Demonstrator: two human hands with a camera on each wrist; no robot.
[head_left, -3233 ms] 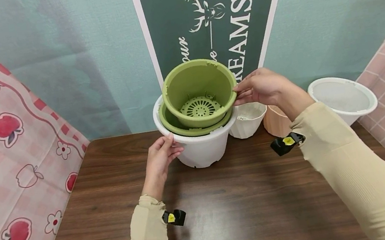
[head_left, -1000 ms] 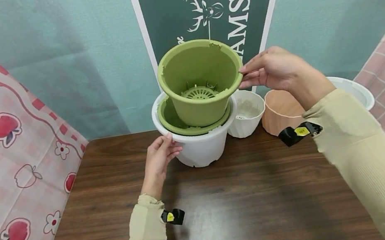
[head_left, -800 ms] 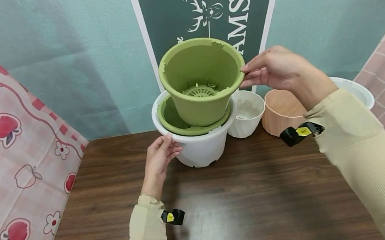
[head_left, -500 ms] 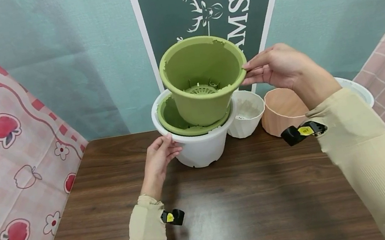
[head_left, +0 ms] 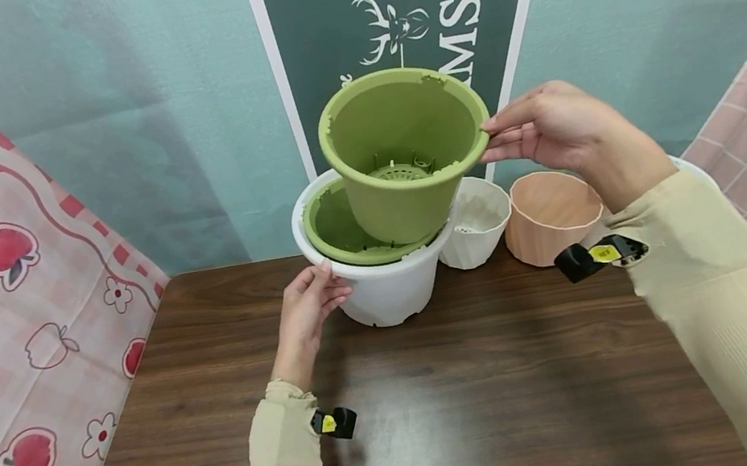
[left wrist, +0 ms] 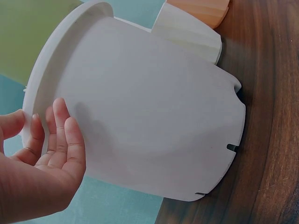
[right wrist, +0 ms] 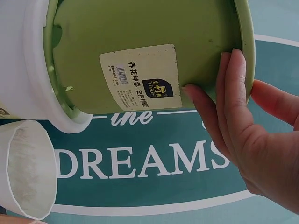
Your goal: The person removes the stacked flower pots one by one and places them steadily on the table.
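Observation:
My right hand [head_left: 548,128] pinches the right rim of a green flower pot [head_left: 405,203], thumb at the rim and fingers against its outer wall. This pot is raised, its lower end over a second green flower pot [head_left: 329,228] that sits nested in a large white flower pot [head_left: 387,296]. A printed label [right wrist: 145,79] shows on the raised pot in the right wrist view. My left hand [head_left: 305,309] pinches the white pot's rim at its front left, the other fingers near its wall. The raised pot hides part of the nested one.
To the right stand a small white faceted pot [head_left: 472,230] and a peach faceted pot [head_left: 550,217]. Behind my right forearm the rim of another white pot [head_left: 697,169] shows partly. Everything stands on a dark wooden table [head_left: 444,401], with curtains at the back and sides.
The green pot in my right hand has risen out of the nested green pot and shifted right, uncovering more of it. My left hand has stayed on the white pot's rim.

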